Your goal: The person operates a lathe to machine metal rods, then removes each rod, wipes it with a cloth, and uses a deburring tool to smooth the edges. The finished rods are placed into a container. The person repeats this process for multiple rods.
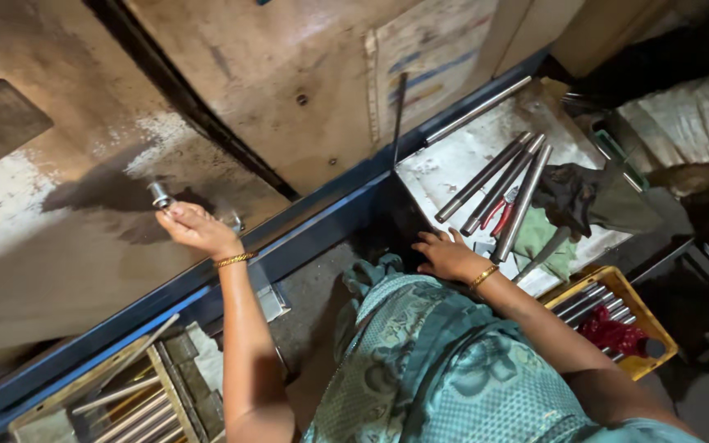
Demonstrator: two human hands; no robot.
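At the left centre of the frame, the left hand is reaching out with the arm stretched up from the bottom edge, a gold bangle sitting at the wrist. Its fingers are curling together, pinching a small metal cylinder that is standing on the worn, stained machine table; the piece is looking short, grey and shiny. Right of centre, the right hand is lying palm down with fingers spread apart, gripping nothing, resting at the edge of a bench just beside long steel rods and red-handled pliers.
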